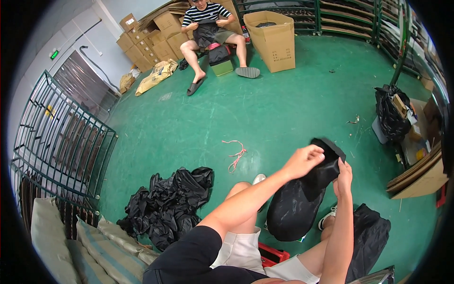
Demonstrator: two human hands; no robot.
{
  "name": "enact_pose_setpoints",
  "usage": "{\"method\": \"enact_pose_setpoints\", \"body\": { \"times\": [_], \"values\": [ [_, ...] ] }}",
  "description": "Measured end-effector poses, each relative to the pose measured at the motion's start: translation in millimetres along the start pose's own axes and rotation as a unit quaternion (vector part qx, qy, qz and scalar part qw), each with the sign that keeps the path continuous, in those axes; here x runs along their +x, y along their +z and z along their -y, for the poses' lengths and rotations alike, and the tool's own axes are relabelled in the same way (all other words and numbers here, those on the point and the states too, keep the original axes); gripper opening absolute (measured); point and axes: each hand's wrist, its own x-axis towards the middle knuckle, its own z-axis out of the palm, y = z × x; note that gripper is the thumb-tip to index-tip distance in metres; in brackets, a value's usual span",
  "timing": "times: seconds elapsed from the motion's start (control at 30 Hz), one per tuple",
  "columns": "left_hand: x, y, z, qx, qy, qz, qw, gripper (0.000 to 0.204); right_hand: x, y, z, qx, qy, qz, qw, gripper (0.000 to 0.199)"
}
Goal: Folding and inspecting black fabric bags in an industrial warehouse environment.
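Indoors, my right hand (344, 180) is clamping the near edge of a black sheet (325, 174) between thumb and fingers, while my left hand (303, 160) is curling at the sheet's left side; whether its slightly blurred grip is closing on the material, I cannot tell. The sheet is overlapping a rounded black piece (293, 213) between my knees. A crumpled black heap (170, 203) is lying on the green floor (142, 137) to my left, and a black bundle (370, 239) is resting to my right. Pink cord (242, 152) is trailing ahead. Across the room, a seated co-worker (212, 10) in stripes is handling black cloth (205, 34) near a tall carton (274, 47).
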Motion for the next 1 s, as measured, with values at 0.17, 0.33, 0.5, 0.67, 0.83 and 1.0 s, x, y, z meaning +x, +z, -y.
{"method": "enact_pose_setpoints", "body": {
  "times": [0.17,0.33,0.5,0.67,0.83,1.0],
  "values": [
    [-14,29,-33,0.253,0.099,0.028,0.962,0.060,15,-19,-8,0.024,-0.015,-0.016,0.999,0.016],
    [-13,40,-13,0.346,0.139,-0.024,0.927,0.069,9,-7,-12,0.016,0.031,0.039,0.999,0.019],
    [-14,43,-5,0.367,0.166,-0.104,0.909,0.066,-1,-2,-15,0.046,0.035,0.078,0.995,0.026],
    [-16,53,-5,0.358,0.204,-0.130,0.902,0.062,0,-20,-28,0.043,0.033,0.102,0.993,0.036],
    [-8,41,-3,0.423,0.129,-0.151,0.884,0.053,7,7,-27,0.011,0.027,0.111,0.993,0.034],
    [11,28,0,0.391,0.171,-0.156,0.891,0.035,19,0,-24,-0.076,0.017,0.119,0.990,0.031]
  ]
}}
